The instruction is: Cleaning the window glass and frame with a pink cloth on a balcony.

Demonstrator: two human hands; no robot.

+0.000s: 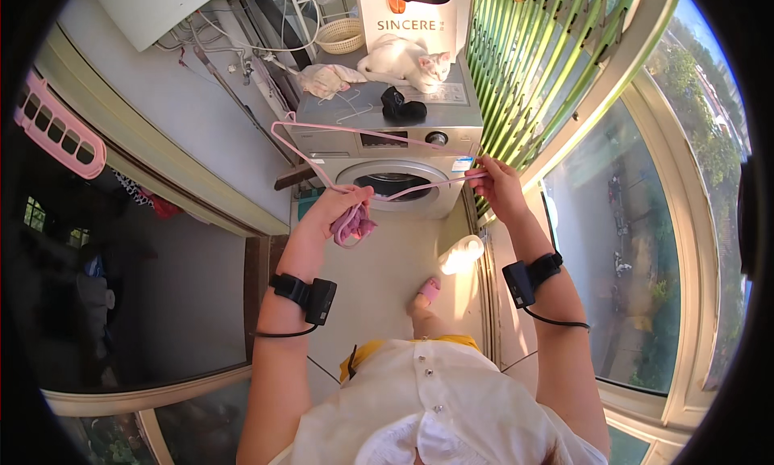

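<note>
A pink clothes hanger (pixel 357 129) spans the space between my two hands, in front of a front-loading washing machine (pixel 326 144). My left hand (pixel 347 205) grips the hanger near its middle, on the side toward me. Bunched in that same hand is a small purple cloth item (pixel 355 224); its shape is hidden by the folds. My right hand (pixel 497 184) pinches the hanger's right end between thumb and fingers.
A white cat (pixel 402 59) lies on the washer beside black cloth (pixel 402 106), a crumpled pale cloth (pixel 329 79), white wire hangers (pixel 354 107) and a woven basket (pixel 340 35). A green folding lattice (pixel 526 72) lines the right. A white cylinder (pixel 462 253) stands on the floor near my foot.
</note>
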